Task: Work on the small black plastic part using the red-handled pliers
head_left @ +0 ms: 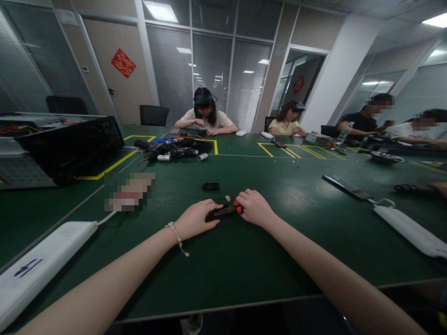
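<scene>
Low over the green table, my right hand (256,208) is closed around the red-and-black handles of a pair of pliers (226,211). The pliers' dark jaws point left, toward my left hand (199,217). My left fingers and thumb pinch a small black part (211,215), and the plier jaws lie against it; whether they bite into it I cannot tell. Just beyond my hands a small black plastic piece (210,186) rests on the table. A tiny pale scrap (227,198) lies near the pliers.
A black computer case (70,151) stands at the far left. Cables and tools (171,149) are heaped behind my hands. White power banks (45,265) (408,230) flank me, with a phone (347,186) on the right. Several people sit across the table (244,274).
</scene>
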{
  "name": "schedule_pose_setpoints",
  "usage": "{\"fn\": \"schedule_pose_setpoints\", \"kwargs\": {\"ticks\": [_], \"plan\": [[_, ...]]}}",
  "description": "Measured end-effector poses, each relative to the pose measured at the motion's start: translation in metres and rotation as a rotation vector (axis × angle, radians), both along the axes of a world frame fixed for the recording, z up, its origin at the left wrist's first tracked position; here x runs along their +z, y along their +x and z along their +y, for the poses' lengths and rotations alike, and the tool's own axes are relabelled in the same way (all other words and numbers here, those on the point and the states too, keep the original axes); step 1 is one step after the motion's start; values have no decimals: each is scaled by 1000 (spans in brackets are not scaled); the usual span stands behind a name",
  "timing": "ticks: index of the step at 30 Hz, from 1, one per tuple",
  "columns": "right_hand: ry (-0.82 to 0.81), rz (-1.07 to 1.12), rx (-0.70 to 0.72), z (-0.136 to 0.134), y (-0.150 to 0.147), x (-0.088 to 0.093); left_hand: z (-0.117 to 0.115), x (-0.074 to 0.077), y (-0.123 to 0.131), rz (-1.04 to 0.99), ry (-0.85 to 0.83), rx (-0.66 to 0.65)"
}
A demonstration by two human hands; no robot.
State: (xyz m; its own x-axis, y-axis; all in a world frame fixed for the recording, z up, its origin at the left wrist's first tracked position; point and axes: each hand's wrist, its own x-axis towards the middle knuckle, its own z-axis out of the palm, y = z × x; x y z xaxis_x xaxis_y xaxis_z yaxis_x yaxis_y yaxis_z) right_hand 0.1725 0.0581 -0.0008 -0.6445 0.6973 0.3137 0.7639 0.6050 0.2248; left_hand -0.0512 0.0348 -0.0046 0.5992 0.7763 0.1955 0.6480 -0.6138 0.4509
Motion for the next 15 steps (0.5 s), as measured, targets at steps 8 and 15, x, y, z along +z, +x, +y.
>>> {"fn": "schedule_pose_setpoints", "kwargs": {"ticks": [8,15], "plan": [[16,-5,4,1,-1,-2,0,-1,1,-1,9,6],[30,-7,4,1,0,-2,-1,0,0,1,-10,13]]}}
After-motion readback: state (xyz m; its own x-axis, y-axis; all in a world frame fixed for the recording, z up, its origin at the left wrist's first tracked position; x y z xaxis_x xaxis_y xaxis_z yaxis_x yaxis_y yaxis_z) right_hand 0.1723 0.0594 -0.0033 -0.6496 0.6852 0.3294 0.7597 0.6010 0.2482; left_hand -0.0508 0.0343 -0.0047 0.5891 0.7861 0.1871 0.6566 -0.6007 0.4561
